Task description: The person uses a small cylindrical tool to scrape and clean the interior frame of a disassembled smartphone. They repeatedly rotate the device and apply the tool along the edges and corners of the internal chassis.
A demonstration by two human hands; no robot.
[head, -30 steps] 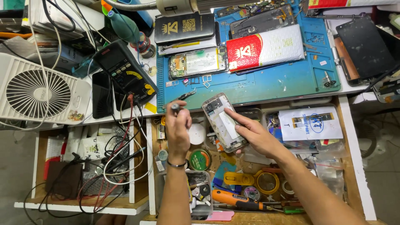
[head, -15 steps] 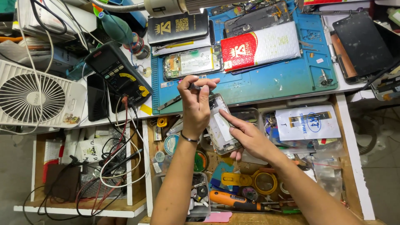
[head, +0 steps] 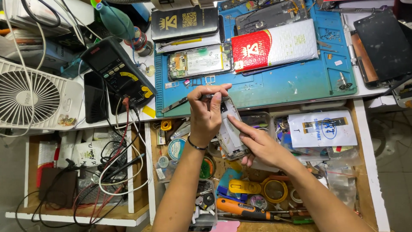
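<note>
The opened phone frame [head: 231, 131] is held in the air above the open drawer [head: 257, 172], just in front of the blue work mat [head: 274, 86] that lies on the surface. Its long axis runs from the top edge, near the mat, down toward the person, a little tilted to the right at the lower end.

The right hand [head: 259, 146] supports the frame from the right side and from below. Its fingers are closed around the lower part, and the index finger lies across the inner face. So this grip is closed on the frame.

The left hand [head: 206, 111] is at the top left of the frame. Its fingers are pinched together on a thin metal tool [head: 189, 99], maybe tweezers; the exact kind is hard to see. The tool's long end sticks out to the left over the mat edge, and its working end lies at the upper end of the frame.

So the frame's upper end is directly under the left grip, and the left hand is nearer to this end than the right one.
</note>
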